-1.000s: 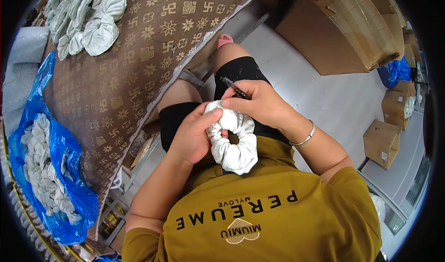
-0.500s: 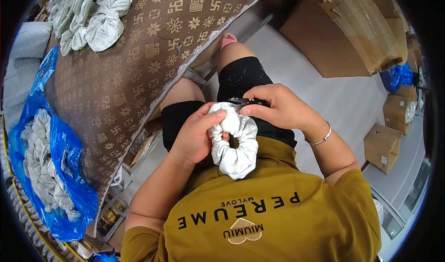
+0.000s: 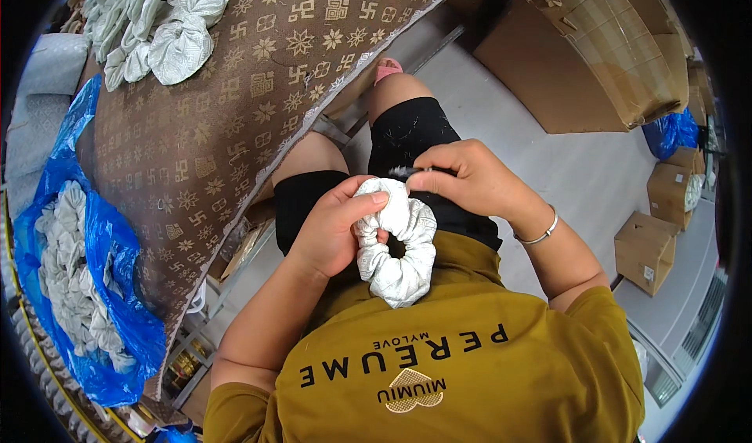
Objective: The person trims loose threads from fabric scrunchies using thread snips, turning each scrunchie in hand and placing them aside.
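A white, faintly patterned scrunchie hangs as a gathered ring in front of my shirt. My left hand pinches its upper left part between thumb and fingers, with a fingertip showing inside the ring. My right hand is closed around small black thread snips, mostly hidden in the fingers. Their tip points left, just above the scrunchie's top edge, with pale fluff or thread at it. Whether the blades are apart cannot be made out.
On the left is a brown patterned cloth-covered table, with a pile of white scrunchies at its far end. A blue plastic bag full of more hangs by its left side. Cardboard boxes stand on the right.
My right hand and the snips have drawn slightly up and away from the scrunchie's top. My left hand keeps its pinch, and the scrunchie has tilted slightly downward.
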